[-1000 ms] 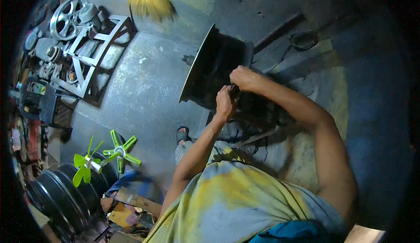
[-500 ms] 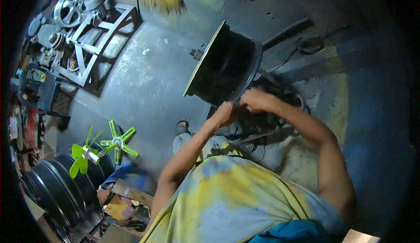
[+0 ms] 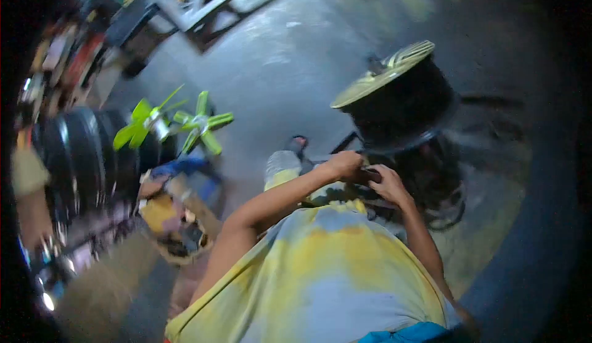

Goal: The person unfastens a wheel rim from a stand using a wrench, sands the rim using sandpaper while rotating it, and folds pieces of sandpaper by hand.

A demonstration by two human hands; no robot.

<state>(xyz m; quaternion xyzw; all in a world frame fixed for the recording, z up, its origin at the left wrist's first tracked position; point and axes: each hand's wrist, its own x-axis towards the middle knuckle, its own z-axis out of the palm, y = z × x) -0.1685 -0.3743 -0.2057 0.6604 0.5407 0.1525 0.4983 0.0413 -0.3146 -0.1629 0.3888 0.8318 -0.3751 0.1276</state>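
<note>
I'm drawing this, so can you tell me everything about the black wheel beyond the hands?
The wheel is wide and drum-shaped, black and probably metal. A pale yellow face covers its upper end, with a dark stub poking out. It leans, that face turned up and away from the person. The left hand and right hand are near its lower edge; I can't tell if they touch it. Its support is too dark to see.

Dim, bluish light; black corners ring the fisheye-curved view; a pale sheen brightens the smooth grey floor (image 3: 271, 65) at upper centre; motion blur smears the pale metal framework (image 3: 188, 22) at upper left; the black cylindrical wheel rim (image 3: 401, 108) lies in shadow.
</note>
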